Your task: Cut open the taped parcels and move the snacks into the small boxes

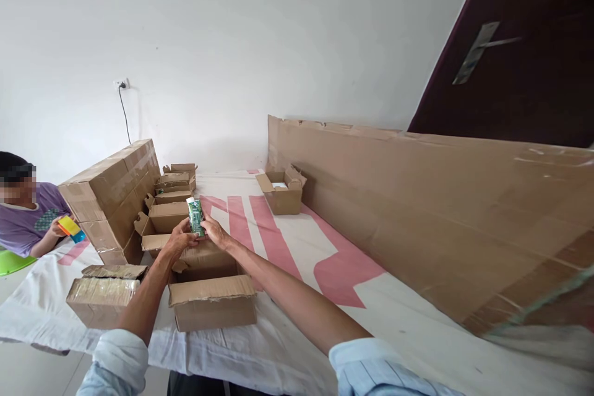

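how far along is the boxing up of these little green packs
Apparently done: a taped carton stack stands at left. In hand: left hand and right hand hold a green pack over an open box. Left: several open boxes behind it.

The small green-and-white carton (195, 216) is partly covered by fingers, its print too small to read; the far-left person's face is blurred.

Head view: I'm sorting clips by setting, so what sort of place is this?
Probably a makeshift packing spot in a plain room. Small open cartons line a cloth-covered table beside stacked sealed boxes, and both hands hold a small green pack.
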`<state>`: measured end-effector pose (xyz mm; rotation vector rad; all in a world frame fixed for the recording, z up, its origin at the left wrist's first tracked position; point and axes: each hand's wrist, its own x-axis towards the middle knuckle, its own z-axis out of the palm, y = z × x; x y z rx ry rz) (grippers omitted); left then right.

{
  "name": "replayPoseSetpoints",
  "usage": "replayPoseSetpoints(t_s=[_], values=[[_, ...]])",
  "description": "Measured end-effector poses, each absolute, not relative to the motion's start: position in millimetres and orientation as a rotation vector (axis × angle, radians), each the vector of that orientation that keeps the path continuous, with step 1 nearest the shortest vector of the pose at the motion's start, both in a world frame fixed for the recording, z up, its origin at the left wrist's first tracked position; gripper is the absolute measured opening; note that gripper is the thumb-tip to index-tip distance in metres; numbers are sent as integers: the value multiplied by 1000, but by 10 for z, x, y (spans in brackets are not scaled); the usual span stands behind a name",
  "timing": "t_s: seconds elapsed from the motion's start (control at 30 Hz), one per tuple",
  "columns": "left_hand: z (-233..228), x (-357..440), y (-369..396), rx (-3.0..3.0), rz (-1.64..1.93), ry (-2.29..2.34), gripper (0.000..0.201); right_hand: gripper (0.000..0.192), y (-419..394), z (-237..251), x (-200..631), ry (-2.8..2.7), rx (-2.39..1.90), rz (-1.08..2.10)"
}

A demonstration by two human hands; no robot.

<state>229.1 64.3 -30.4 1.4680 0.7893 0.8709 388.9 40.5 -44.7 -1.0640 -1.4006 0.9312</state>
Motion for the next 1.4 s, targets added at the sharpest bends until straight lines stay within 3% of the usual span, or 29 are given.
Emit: replayPoseSetpoints(t_s=[0.7, 1.03, 1.13, 1.3, 1.4], values=[[-209, 2316, 405, 1542, 994, 634, 85, 66, 34, -317, 3891, -1287, -834, 834], [-82, 2282, 261, 1825, 993, 507, 79, 48, -95, -278, 4013, -1316, -734, 812], [-124, 2137, 72, 2255, 810, 699, 74, 41, -202, -377, 4190, -1287, -738, 845], [-261, 1950, -329, 2745, -28, 1012, 61, 40, -338, -538, 4620, -1184, -796, 801], [-285, 1926, -454, 2748, -96, 957, 50, 40, -368, -675, 4821, -1142, -834, 811]])
